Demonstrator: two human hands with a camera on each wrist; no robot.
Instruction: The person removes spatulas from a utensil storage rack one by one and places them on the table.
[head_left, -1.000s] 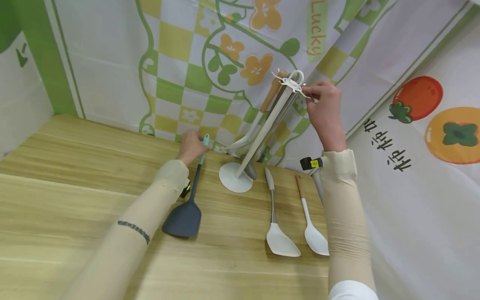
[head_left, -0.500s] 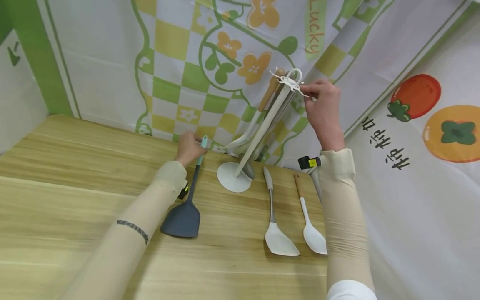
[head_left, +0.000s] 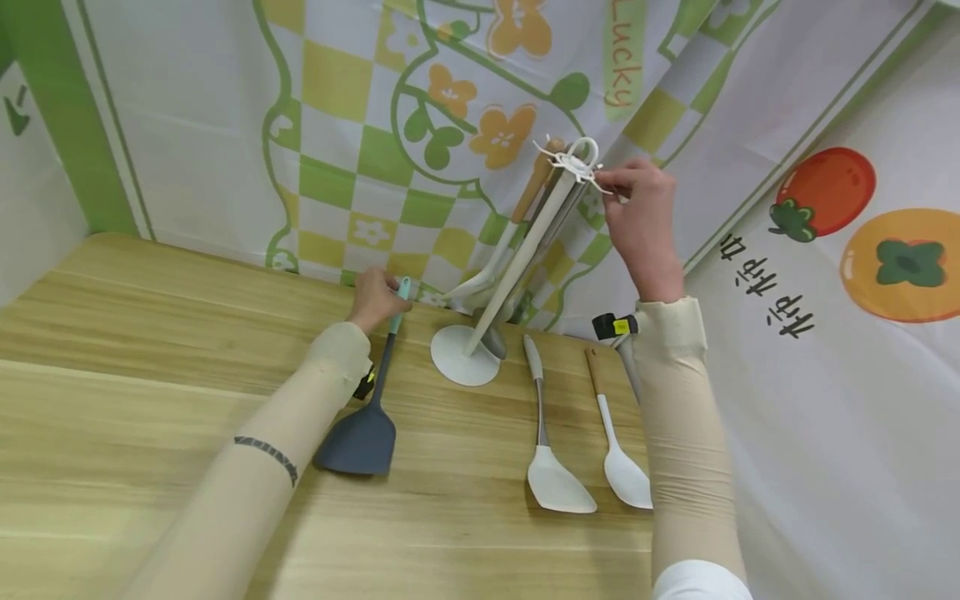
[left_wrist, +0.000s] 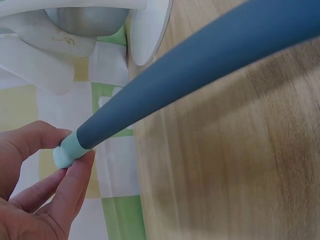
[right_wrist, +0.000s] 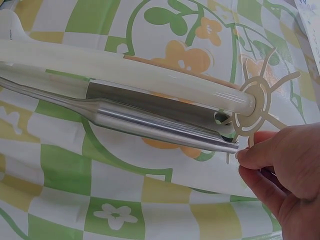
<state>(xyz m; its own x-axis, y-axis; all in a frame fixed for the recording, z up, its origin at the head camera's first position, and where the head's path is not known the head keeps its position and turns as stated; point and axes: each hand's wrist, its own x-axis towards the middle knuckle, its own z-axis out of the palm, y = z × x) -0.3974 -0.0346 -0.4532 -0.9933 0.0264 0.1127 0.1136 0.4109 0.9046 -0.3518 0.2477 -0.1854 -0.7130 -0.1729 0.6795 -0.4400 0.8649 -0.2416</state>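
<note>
My left hand (head_left: 377, 302) pinches the mint end of a dark blue-grey spatula's handle between thumb and fingers. That spatula (head_left: 358, 442) has its broad blade on the wooden table; the left wrist view shows the dark handle (left_wrist: 195, 67) rising from the fingers. With thumb and forefinger my right hand (head_left: 643, 225) holds one hook of the white utensil stand's top ring (right_wrist: 254, 102). From that ring hang several utensils, including one with a steel handle (right_wrist: 165, 129) near my right fingertips and one with a wooden handle (head_left: 534, 183).
The stand's round white base (head_left: 444, 358) rests near the table's back edge. Right of it lie a white-bladed spatula (head_left: 558, 483) and a white spoon with a wooden handle (head_left: 626, 475). A patterned cloth (head_left: 367, 192) hangs right behind the table (head_left: 150, 333).
The head view has drifted slightly, shifting everything left. My left thumb and fingers now sit further round the spatula's handle end. My right hand stays on the stand's hook.
</note>
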